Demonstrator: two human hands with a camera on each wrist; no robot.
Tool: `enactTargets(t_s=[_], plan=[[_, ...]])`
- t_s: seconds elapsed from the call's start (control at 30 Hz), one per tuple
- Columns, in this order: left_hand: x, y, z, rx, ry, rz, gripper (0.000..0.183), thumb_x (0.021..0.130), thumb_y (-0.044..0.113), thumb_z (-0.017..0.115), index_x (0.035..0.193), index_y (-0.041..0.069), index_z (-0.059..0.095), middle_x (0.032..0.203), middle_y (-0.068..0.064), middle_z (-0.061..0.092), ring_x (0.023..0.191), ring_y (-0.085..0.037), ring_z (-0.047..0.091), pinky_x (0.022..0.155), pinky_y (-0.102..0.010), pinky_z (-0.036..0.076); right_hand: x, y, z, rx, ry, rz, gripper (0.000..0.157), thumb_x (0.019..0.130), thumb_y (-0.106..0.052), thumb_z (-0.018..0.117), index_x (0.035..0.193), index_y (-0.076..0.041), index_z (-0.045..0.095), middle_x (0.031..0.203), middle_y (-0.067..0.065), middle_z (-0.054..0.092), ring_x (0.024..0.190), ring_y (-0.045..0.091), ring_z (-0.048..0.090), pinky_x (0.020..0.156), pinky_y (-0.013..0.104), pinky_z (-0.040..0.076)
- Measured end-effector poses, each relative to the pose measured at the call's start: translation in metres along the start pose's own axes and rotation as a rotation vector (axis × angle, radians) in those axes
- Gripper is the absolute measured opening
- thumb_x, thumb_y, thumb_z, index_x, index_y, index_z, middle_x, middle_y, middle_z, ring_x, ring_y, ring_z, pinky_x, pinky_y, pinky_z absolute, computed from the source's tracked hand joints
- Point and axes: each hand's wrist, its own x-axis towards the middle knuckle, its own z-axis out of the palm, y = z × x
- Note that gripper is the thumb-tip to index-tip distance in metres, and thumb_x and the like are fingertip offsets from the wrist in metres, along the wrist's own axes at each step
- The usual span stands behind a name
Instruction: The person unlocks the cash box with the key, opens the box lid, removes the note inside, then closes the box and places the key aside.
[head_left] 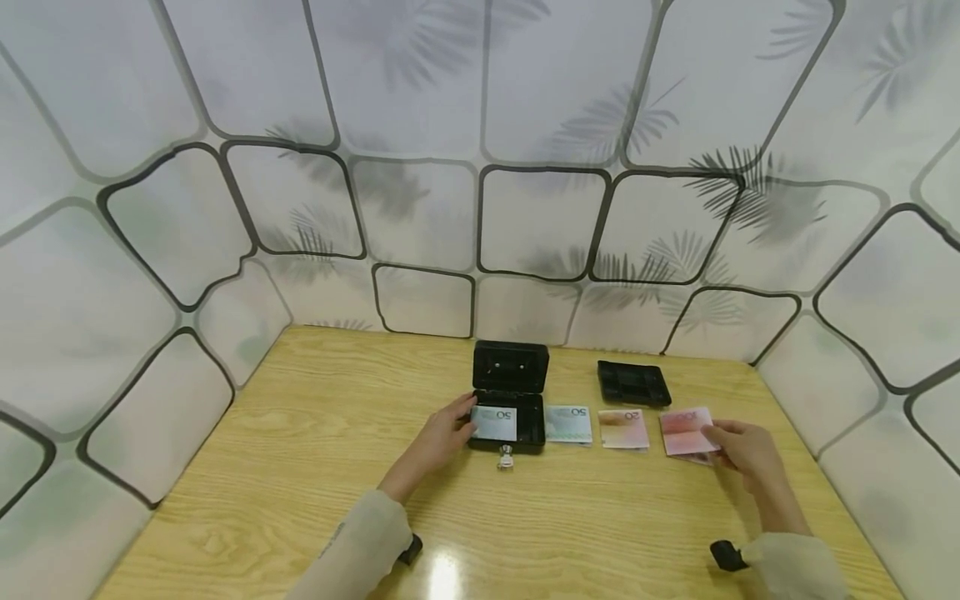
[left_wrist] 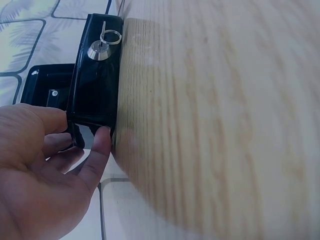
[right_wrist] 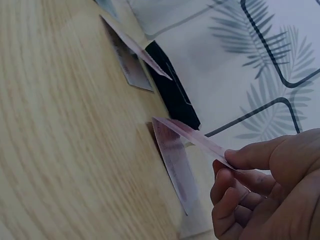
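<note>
A black cash box (head_left: 531, 443) stands with its lid (head_left: 511, 367) raised, and a greenish 50 banknote (head_left: 495, 423) lies in it. At the box's left end my left hand (head_left: 444, 435) grips the side wall, with fingers around the corner in the left wrist view. A key on a ring (left_wrist: 111, 37) sits in the lock (left_wrist: 99, 50) on the front. My right hand (head_left: 752, 454) pinches the right edge of a folded pink banknote (head_left: 684, 430) between thumb and fingers. This banknote (right_wrist: 175, 157) stands partly unfolded in the right wrist view, its fold towards the left.
Right of the box lie another folded 50 banknote (head_left: 568, 424) and a folded pink-orange 20 banknote (head_left: 624, 429). A black compartment tray (head_left: 633, 384) rests behind them. Patterned fabric walls (head_left: 420, 217) enclose the back and sides of the wooden table (head_left: 337, 400).
</note>
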Motion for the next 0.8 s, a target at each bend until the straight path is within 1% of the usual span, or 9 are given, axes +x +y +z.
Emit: enactTargets(t_s=[0.07,0.2,0.27,0.4,0.43,0.53,0.6,0.67,0.8], plan=[[0.000,0.000,0.000,0.003,0.004,-0.004,0.051,0.105,0.003,0.056,0.154,-0.007,0.042,0.163,-0.020,0.034,0.142,-0.040,0.044,0.111,-0.053,0.042,0.002,0.002,0.002,-0.048,0.016,-0.015,0.054,0.104,-0.014,0.061,0.139,0.023,0.045,0.083,-0.003,0.068,0.066,0.006,0.063,0.062,0.023,0.057],[0.000,-0.001,-0.001,0.008,0.007,-0.004,0.051,0.106,0.003,0.056,0.154,-0.006,0.041,0.164,-0.020,0.034,0.144,-0.039,0.042,0.113,-0.053,0.041,0.003,0.005,0.006,-0.202,0.067,-0.070,0.050,0.102,-0.017,0.061,0.132,0.023,0.053,0.097,0.024,0.072,0.074,0.012,0.065,0.063,0.024,0.055],[0.000,0.000,-0.001,0.003,0.003,0.000,0.052,0.106,0.004,0.056,0.154,-0.006,0.041,0.164,-0.020,0.034,0.145,-0.039,0.040,0.114,-0.054,0.039,0.003,0.007,0.006,-0.264,0.089,-0.087,0.050,0.101,-0.018,0.061,0.129,0.022,0.056,0.105,0.030,0.071,0.075,0.015,0.064,0.062,0.025,0.053],[0.001,-0.001,0.000,0.009,0.003,0.011,0.052,0.105,0.003,0.056,0.154,-0.006,0.042,0.164,-0.020,0.034,0.146,-0.039,0.038,0.115,-0.054,0.038,0.003,0.009,0.007,-0.377,0.129,-0.089,0.048,0.100,-0.023,0.062,0.125,0.018,0.061,0.108,0.032,0.069,0.083,0.027,0.064,0.065,0.028,0.049],[0.001,-0.001,0.000,0.012,0.004,0.013,0.051,0.105,0.003,0.056,0.154,-0.006,0.042,0.163,-0.020,0.035,0.146,-0.039,0.039,0.115,-0.054,0.038,0.003,0.009,0.007,-0.387,0.131,-0.086,0.048,0.100,-0.023,0.062,0.125,0.018,0.061,0.107,0.032,0.069,0.083,0.031,0.064,0.066,0.031,0.050],[0.001,0.000,0.001,0.017,0.007,0.019,0.051,0.105,0.002,0.056,0.153,-0.007,0.042,0.163,-0.021,0.035,0.145,-0.040,0.039,0.115,-0.055,0.038,0.002,0.008,0.009,-0.429,0.138,-0.080,0.048,0.101,-0.025,0.062,0.123,0.017,0.062,0.116,0.037,0.065,0.099,0.047,0.061,0.075,0.043,0.052],[0.001,0.000,0.001,0.017,0.008,0.023,0.051,0.105,0.002,0.056,0.153,-0.008,0.042,0.163,-0.022,0.035,0.145,-0.040,0.039,0.114,-0.055,0.038,0.001,0.007,0.011,-0.441,0.138,-0.084,0.047,0.101,-0.025,0.062,0.122,0.018,0.063,0.120,0.039,0.063,0.105,0.052,0.059,0.082,0.051,0.052],[0.000,0.000,0.001,0.011,0.007,0.023,0.051,0.105,0.001,0.056,0.153,-0.008,0.042,0.163,-0.023,0.034,0.145,-0.041,0.039,0.114,-0.055,0.038,0.002,0.007,0.013,-0.453,0.148,-0.094,0.046,0.100,-0.023,0.062,0.121,0.018,0.063,0.122,0.039,0.062,0.109,0.057,0.057,0.088,0.058,0.051],[0.000,0.000,0.002,0.012,0.004,0.026,0.051,0.105,0.001,0.056,0.153,-0.008,0.041,0.163,-0.022,0.034,0.144,-0.041,0.040,0.113,-0.054,0.040,0.004,0.008,0.016,-0.472,0.157,-0.102,0.045,0.100,-0.022,0.061,0.119,0.018,0.064,0.123,0.041,0.061,0.113,0.061,0.054,0.093,0.063,0.048]])
